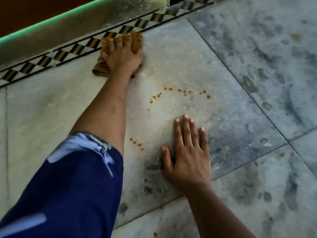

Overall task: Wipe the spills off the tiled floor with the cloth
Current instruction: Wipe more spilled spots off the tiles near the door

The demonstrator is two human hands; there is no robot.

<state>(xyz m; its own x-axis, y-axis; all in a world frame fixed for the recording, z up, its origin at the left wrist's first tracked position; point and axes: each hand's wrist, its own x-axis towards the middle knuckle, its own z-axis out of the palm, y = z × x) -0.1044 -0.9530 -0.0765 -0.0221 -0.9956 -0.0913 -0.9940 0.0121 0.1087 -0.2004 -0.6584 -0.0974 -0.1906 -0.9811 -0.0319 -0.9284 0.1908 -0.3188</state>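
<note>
A brown cloth (103,66) lies bunched on the pale marble floor (51,109) beside the patterned border strip. My left hand (124,55) presses down on it, fingers spread and dug into the folds, so cloth bulges up between them. My right hand (187,152) lies flat on the tile nearer to me, fingers straight, holding nothing. An arc of small orange-brown spill drops (179,93) sits between the two hands. A second short trail of spill drops (137,144) lies left of my right thumb, and one more drop (155,234) is at the bottom edge.
A black, tan and white checkered border (78,48) runs diagonally along a raised step with a green edge (51,21). Darker grey, mottled tiles (265,66) spread to the right. My blue patterned sleeve (68,186) covers the lower left.
</note>
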